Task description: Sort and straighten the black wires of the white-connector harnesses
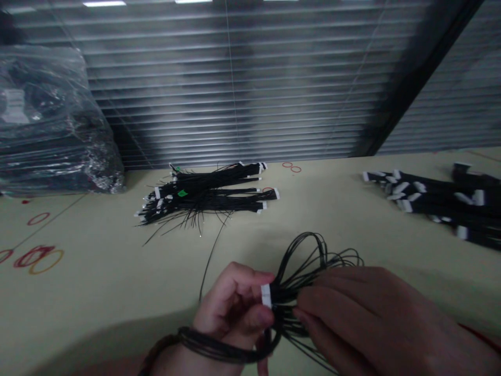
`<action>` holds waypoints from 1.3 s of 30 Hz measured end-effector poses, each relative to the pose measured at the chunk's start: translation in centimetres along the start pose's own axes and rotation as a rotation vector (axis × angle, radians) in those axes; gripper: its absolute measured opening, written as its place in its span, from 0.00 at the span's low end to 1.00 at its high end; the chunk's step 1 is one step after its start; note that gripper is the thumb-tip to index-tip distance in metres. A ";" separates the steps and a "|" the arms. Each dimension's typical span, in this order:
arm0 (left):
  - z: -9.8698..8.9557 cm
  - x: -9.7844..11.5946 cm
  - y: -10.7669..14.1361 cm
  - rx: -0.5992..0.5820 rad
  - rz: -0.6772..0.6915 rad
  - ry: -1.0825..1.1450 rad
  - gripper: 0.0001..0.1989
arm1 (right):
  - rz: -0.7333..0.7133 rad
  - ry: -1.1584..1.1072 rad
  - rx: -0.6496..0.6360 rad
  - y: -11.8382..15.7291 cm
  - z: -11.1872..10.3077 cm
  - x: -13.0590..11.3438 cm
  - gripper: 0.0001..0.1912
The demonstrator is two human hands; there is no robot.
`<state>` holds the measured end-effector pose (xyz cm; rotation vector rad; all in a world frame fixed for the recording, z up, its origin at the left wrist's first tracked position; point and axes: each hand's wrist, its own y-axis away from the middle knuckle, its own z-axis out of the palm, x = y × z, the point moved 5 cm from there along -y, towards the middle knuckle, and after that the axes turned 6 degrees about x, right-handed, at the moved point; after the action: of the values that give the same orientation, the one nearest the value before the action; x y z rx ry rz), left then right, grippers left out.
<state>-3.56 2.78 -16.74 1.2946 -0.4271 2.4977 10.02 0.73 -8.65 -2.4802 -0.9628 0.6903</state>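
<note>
My left hand point(235, 308) grips a white connector point(266, 296) between thumb and fingers, at the end of a bundle of thin black wires point(303, 256). Part of the bundle loops back across my left wrist. On the right, my right hand point(364, 318) is closed over the wires just beside the connector. Its fingertips are pressed together there, and the back of the hand hides much of what they hold. Several wires fan out above and below it in loops.
A pile of black wire harnesses point(207, 193) lies at the back middle. More harnesses with white connectors point(438, 201) are at the right. A clear plastic bag point(58, 125) of dark wires stands back left. Red rubber bands point(35, 256) lie on the table point(117, 282); blinds point(254, 89) hang behind.
</note>
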 end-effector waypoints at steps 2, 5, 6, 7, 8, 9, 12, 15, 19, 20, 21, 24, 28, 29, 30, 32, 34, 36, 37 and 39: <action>-0.1 -0.2 0.1 -0.002 -0.031 -0.030 0.09 | -0.008 -0.026 -0.017 0.2 0.6 -0.1 0.21; 0.1 -0.1 0.1 -0.010 -0.058 -0.037 0.09 | -0.019 -0.026 -0.042 -0.1 1.3 -0.3 0.21; 0.1 0.0 -0.1 0.003 -0.076 -0.040 0.08 | -0.031 -0.016 -0.045 -0.3 1.3 -0.3 0.21; 0.0 0.1 -0.2 0.025 -0.090 -0.044 0.08 | -0.051 0.012 -0.024 -0.6 1.1 -0.3 0.20; 0.0 0.2 -0.4 0.057 -0.100 -0.054 0.07 | -0.070 0.063 0.002 -0.9 0.7 -0.3 0.18; -0.1 0.3 -0.7 0.093 -0.100 -0.069 0.06 | -0.089 0.135 0.052 -1.1 0.1 -0.3 0.17; -0.6 0.9 -1.3 0.215 -0.064 -0.138 0.06 | -0.139 0.296 0.156 -0.6 -1.5 -0.1 0.13; -0.8 1.3 -1.5 0.273 -0.046 -0.185 0.05 | -0.190 0.274 0.057 1.4 -1.0 0.4 0.18; -0.8 1.6 -1.4 0.288 -0.030 -0.191 0.05 | -0.105 0.390 -0.122 3.3 1.1 1.6 0.19; -0.8 1.6 -1.4 0.288 -0.026 -0.191 0.06 | -0.076 0.393 -0.167 3.2 1.6 1.7 0.18; -0.8 1.7 -1.4 0.285 -0.020 -0.190 0.07 | -0.055 0.378 -0.199 2.9 2.0 1.7 0.16; -1.0 1.6 -1.3 0.293 -0.025 -0.196 0.08 | 0.031 0.307 -0.224 1.4 2.6 1.6 0.13; -1.0 1.6 -1.2 0.287 -0.026 -0.183 0.07 | 0.140 0.175 -0.240 0.1 3.3 1.5 0.10; -1.0 1.6 -1.2 0.281 -0.025 -0.178 0.07 | 0.156 0.156 -0.247 0.0 3.4 1.5 0.09; -1.0 1.6 -1.3 0.278 -0.025 -0.176 0.06 | 0.168 0.145 -0.255 -0.1 3.4 1.5 0.09; -1.0 1.5 -1.3 0.277 -0.024 -0.174 0.06 | 0.181 0.134 -0.270 -0.1 3.3 1.6 0.09; -1.0 1.5 -1.4 0.285 -0.024 -0.183 0.06 | 0.212 0.122 -0.263 0.0 2.8 1.8 0.10; -1.0 1.4 -1.4 0.294 -0.021 -0.191 0.06 | 0.246 0.054 -0.245 0.2 2.2 2.0 0.09; -1.0 1.4 -1.4 0.295 -0.021 -0.194 0.06 | 0.251 0.000 -0.242 0.3 2.0 2.0 0.09; -1.0 1.5 -1.4 0.292 -0.021 -0.198 0.06 | 0.218 -0.121 -0.286 0.5 2.1 1.8 0.13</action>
<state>-4.55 4.64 -15.91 1.6551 -0.0890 2.4922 10.23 2.01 -11.10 -2.8537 -0.8951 0.8308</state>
